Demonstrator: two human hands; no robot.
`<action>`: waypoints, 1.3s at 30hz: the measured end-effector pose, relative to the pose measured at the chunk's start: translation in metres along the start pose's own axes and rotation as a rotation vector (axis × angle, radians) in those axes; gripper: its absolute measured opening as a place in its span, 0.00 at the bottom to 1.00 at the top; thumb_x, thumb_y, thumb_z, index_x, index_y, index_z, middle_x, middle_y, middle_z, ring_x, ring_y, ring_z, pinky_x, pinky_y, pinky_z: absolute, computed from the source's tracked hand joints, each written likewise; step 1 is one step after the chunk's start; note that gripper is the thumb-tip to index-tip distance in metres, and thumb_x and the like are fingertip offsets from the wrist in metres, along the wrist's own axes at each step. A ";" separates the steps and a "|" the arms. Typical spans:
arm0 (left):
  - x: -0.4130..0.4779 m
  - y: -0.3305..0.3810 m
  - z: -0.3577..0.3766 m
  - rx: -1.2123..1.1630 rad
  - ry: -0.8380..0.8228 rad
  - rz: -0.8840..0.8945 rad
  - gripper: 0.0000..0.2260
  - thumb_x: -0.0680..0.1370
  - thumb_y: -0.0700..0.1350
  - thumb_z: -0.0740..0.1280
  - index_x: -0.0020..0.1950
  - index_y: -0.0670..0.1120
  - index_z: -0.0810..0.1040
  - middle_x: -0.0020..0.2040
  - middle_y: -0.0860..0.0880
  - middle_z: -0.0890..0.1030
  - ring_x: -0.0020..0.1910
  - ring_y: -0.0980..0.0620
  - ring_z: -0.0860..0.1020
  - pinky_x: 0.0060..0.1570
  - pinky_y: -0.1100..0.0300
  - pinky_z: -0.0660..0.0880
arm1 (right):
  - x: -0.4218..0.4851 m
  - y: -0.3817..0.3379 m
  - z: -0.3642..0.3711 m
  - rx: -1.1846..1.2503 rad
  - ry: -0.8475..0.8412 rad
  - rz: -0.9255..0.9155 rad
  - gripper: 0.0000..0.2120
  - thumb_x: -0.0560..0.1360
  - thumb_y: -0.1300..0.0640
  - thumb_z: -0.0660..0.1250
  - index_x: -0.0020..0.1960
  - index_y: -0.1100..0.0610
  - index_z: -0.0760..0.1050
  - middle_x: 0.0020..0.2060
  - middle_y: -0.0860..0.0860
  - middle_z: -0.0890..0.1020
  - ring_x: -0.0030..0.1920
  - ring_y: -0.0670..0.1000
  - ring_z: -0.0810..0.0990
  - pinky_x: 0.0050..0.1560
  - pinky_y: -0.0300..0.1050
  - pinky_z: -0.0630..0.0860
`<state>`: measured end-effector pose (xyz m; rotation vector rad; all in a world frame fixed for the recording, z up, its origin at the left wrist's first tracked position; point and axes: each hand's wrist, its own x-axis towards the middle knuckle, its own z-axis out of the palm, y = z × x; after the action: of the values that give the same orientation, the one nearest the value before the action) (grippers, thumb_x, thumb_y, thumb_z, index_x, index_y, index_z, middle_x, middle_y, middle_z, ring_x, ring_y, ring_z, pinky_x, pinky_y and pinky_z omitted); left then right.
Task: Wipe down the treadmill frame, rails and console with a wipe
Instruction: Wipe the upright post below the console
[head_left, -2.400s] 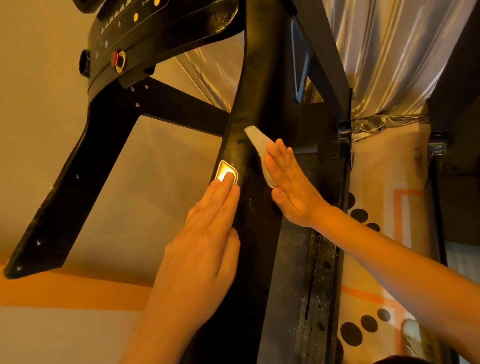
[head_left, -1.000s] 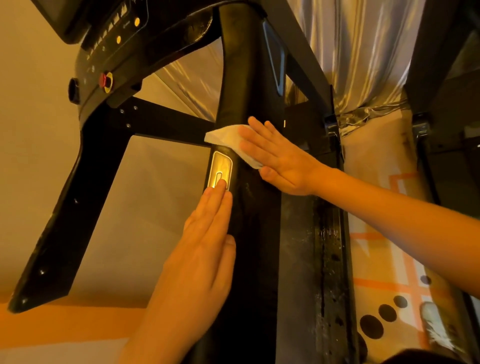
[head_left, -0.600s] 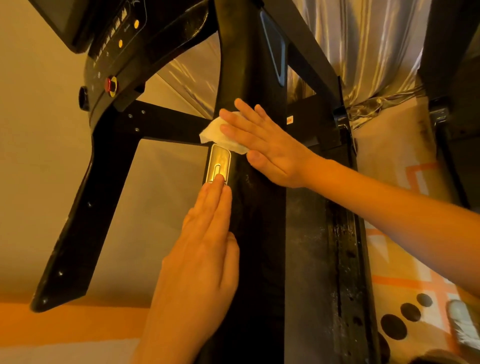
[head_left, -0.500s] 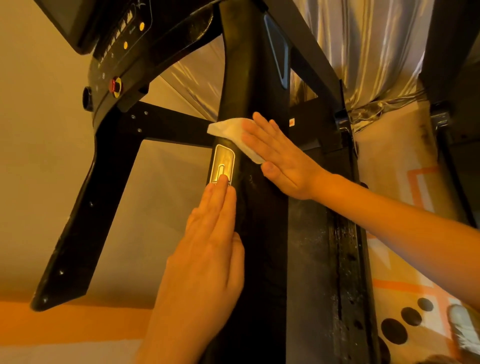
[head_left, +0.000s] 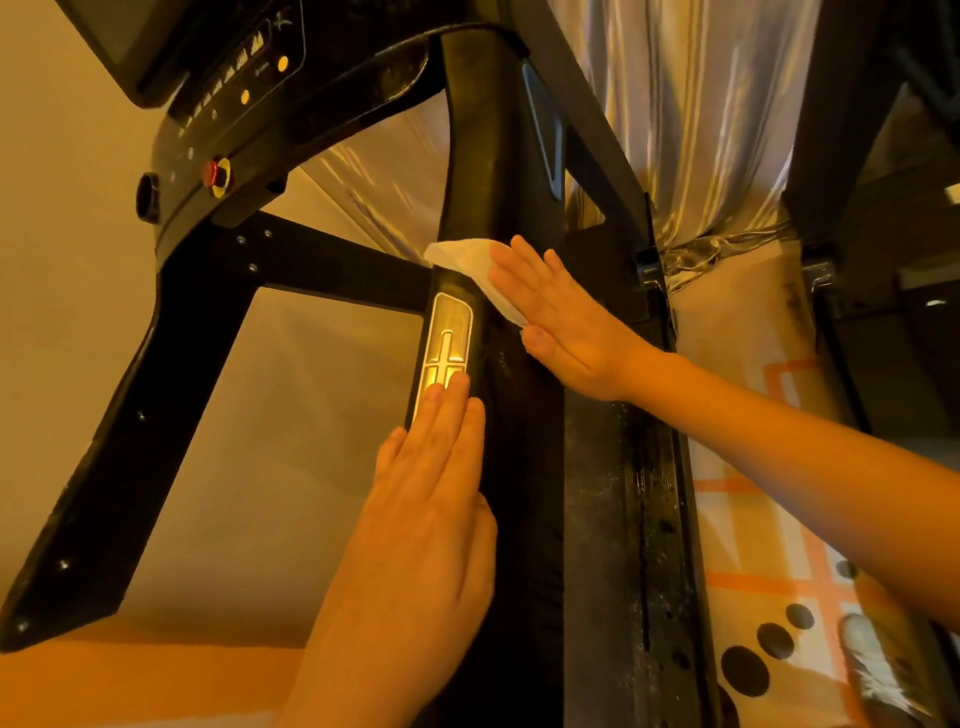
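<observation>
In the head view, the black treadmill rail (head_left: 498, 171) runs up the middle, and a silver plate (head_left: 445, 338) is set into its left face. Just above and to the right of this plate, the right hand (head_left: 561, 317) lies flat on the rail with the fingers straight and the thumb a little apart. It presses the white wipe (head_left: 467, 257) against the rail. The wipe is under the fingers. One corner comes out past the fingertips to the left, above the top of the plate, and a thin edge shows below the index finger. The left hand (head_left: 431, 499) is below the plate, also flat with straight fingers, and it holds nothing; its fingertips (head_left: 457, 387) touch the lower end of the plate. Up and to the left of the plate is the console (head_left: 228, 93) with a red button (head_left: 217, 174). Far to the right of the plate hangs a shiny curtain (head_left: 701, 130), and lower right lies a floor mat (head_left: 758, 587) with black dots.
</observation>
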<state>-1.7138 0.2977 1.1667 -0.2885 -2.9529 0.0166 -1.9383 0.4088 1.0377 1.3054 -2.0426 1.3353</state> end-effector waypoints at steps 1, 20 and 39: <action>0.001 0.000 0.000 0.003 0.006 0.006 0.28 0.79 0.48 0.55 0.79 0.44 0.62 0.79 0.46 0.61 0.78 0.51 0.54 0.70 0.42 0.54 | -0.006 0.002 0.001 -0.012 -0.015 0.019 0.28 0.87 0.43 0.42 0.83 0.53 0.44 0.82 0.48 0.45 0.83 0.53 0.40 0.81 0.52 0.36; -0.001 0.012 -0.012 -0.091 -0.112 -0.155 0.28 0.79 0.55 0.48 0.80 0.56 0.51 0.80 0.61 0.46 0.77 0.70 0.40 0.75 0.61 0.44 | 0.041 -0.030 -0.027 0.015 -0.092 -0.098 0.22 0.86 0.50 0.50 0.77 0.55 0.68 0.78 0.52 0.67 0.82 0.52 0.53 0.81 0.51 0.39; 0.003 0.014 -0.012 -0.061 -0.106 -0.205 0.28 0.76 0.61 0.42 0.77 0.63 0.45 0.74 0.72 0.38 0.73 0.76 0.36 0.72 0.69 0.39 | -0.002 -0.006 0.001 0.024 -0.019 -0.084 0.26 0.87 0.47 0.44 0.82 0.54 0.43 0.82 0.47 0.43 0.83 0.55 0.39 0.81 0.53 0.37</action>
<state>-1.7121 0.3125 1.1791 0.0092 -3.0764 -0.0869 -1.9320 0.4080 1.0388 1.4025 -1.9670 1.3196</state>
